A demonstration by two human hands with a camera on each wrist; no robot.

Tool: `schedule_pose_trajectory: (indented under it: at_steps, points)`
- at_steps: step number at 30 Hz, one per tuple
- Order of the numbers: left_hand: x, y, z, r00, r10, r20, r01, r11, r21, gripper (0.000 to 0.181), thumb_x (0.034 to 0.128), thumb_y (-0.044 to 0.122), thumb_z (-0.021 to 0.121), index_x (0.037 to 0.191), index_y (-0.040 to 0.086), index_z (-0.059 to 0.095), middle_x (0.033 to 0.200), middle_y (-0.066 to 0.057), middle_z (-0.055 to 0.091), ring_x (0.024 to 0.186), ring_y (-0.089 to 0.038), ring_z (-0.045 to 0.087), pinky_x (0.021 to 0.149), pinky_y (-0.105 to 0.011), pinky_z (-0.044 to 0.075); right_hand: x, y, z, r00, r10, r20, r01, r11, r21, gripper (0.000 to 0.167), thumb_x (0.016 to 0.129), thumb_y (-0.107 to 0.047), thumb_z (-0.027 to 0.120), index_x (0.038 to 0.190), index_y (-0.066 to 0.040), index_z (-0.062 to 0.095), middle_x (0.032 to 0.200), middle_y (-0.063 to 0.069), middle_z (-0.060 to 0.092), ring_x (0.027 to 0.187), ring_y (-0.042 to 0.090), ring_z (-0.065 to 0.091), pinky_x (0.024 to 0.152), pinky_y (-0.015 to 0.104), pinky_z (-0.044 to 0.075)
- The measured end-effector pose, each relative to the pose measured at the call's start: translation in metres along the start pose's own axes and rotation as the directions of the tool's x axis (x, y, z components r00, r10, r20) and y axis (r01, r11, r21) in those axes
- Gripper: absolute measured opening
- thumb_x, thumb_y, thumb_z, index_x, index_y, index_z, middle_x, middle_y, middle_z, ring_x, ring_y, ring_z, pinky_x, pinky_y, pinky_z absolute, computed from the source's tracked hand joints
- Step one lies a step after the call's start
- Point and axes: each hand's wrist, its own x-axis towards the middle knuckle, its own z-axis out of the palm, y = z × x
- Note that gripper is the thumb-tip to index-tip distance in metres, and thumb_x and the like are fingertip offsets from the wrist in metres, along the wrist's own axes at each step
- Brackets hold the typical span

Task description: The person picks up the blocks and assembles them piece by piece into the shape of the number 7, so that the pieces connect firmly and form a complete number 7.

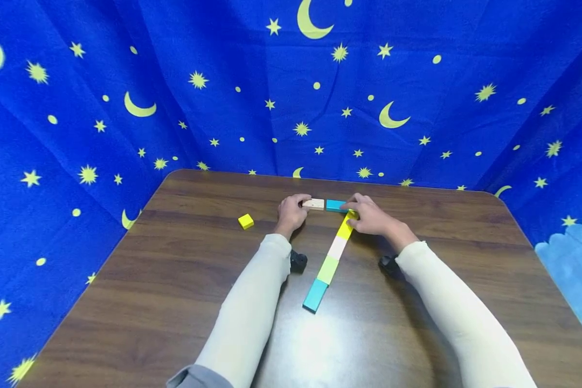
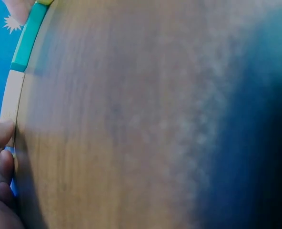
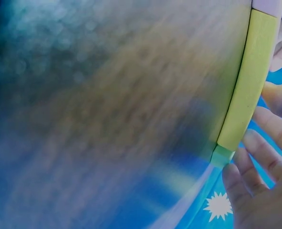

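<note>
My left hand [image 1: 291,214] holds the left end of a pale wooden block [image 1: 313,204] between thumb and fingers. A small gap separates that block from a blue block [image 1: 336,206] to its right. My right hand [image 1: 371,216] touches the blue block's right end and the top of a yellow block [image 1: 345,226], with its fingers fairly straight in the right wrist view. Below the yellow block, a slanting row continues with a pale pink block [image 1: 337,248], a light green block [image 1: 327,269] and another blue block [image 1: 315,295]. The fingers partly cover the corner where both rows meet.
A small yellow block [image 1: 246,221] lies apart, left of my left hand. The brown wooden table [image 1: 184,280] ends at a blue star-patterned curtain [image 1: 252,108] behind. Black wrist devices [image 1: 298,262] hang beneath both wrists.
</note>
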Motion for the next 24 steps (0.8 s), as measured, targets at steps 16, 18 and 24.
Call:
schedule_pose_trajectory:
  at_steps: [16, 18, 24]
  points:
    - [0.0005, 0.0060, 0.0018, 0.998, -0.040, 0.047, 0.039, 0.999, 0.022, 0.038, 0.0904, 0.014, 0.068, 0.128, 0.022, 0.068, 0.137, 0.000, 0.065, 0.130, -0.028, 0.058, 0.104, -0.043, 0.041, -0.0008, 0.0004, -0.0005, 1.000, 0.005, -0.004, -0.005, 1.000, -0.018, 0.042, 0.090, -0.012, 0.063, 0.132, -0.003, 0.063, 0.126, 0.019, 0.053, 0.111, 0.033, 0.046, 0.095, 0.049, 0.043]
    - [0.0004, 0.0067, 0.0015, 0.998, -0.047, 0.046, 0.046, 0.999, 0.020, 0.039, 0.0904, 0.014, 0.067, 0.128, 0.022, 0.068, 0.137, 0.001, 0.065, 0.130, -0.028, 0.057, 0.104, -0.043, 0.040, -0.0005, 0.0001, -0.0002, 1.000, 0.005, -0.005, -0.006, 1.000, -0.021, 0.042, 0.090, -0.012, 0.063, 0.132, -0.003, 0.063, 0.126, 0.019, 0.053, 0.112, 0.033, 0.046, 0.094, 0.049, 0.043]
    - [-0.0001, 0.0068, 0.0030, 0.998, -0.050, 0.041, 0.050, 0.999, 0.015, 0.037, 0.0911, 0.015, 0.067, 0.128, 0.022, 0.068, 0.137, 0.001, 0.065, 0.130, -0.028, 0.057, 0.107, -0.044, 0.039, -0.0003, -0.0007, 0.0004, 1.000, 0.017, -0.007, -0.017, 1.000, -0.012, 0.042, 0.090, -0.011, 0.063, 0.131, -0.003, 0.063, 0.127, 0.019, 0.054, 0.112, 0.033, 0.046, 0.094, 0.048, 0.043]
